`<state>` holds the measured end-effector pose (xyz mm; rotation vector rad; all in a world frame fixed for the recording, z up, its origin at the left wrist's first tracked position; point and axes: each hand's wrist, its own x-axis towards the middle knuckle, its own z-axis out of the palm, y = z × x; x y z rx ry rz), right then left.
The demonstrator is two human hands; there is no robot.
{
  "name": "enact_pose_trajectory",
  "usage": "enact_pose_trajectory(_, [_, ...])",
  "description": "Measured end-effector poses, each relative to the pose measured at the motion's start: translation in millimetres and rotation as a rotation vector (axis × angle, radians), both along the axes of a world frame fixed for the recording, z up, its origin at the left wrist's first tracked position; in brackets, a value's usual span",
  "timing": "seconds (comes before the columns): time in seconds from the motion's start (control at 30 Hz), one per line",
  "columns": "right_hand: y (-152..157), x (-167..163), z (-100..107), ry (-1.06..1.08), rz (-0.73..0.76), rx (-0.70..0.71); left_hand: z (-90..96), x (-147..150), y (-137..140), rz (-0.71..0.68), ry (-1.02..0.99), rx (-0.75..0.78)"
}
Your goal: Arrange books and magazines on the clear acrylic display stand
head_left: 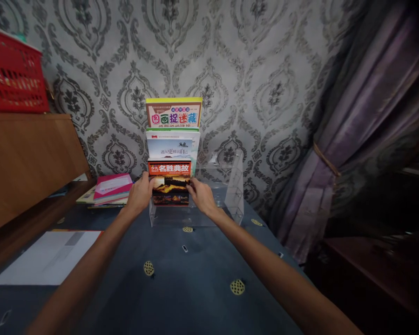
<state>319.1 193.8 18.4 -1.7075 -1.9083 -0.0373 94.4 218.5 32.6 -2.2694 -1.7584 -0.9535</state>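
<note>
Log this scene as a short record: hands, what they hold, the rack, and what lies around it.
left hand: grips the left edge of the front book
right hand: fingers on the front book's right edge
rack: clear, tiered, stands on the table against the wall
books in rack: three, upright, stepped one behind another; middle book, back book
left of rack: flat stack of books, pink one on top
near left: white sheet
upper left: red basket
right: purple curtain

left hand, right hand, orange book (gripped)
</note>
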Motion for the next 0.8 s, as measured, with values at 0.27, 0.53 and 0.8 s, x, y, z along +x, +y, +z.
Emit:
enact_pose_trajectory(0.27, [-1.7, 1.7, -5.1, 0.022, 0.047, 0.034, 3.4, 2.6, -2.3, 0.053, 0.071, -0.009])
enact_pose_trajectory(0.53, [-7.8, 7.8, -7.1, 0.035, 0.078, -0.014, 10.7, -2.9, -7.2, 0.066, 0.119, -0.023])
enact_pose_trajectory(0.8, [-11.2, 8.5, 0.6, 0.087, 0.042, -0.012, 11.3, -2.3, -1.8, 0.071, 0.085, 0.043])
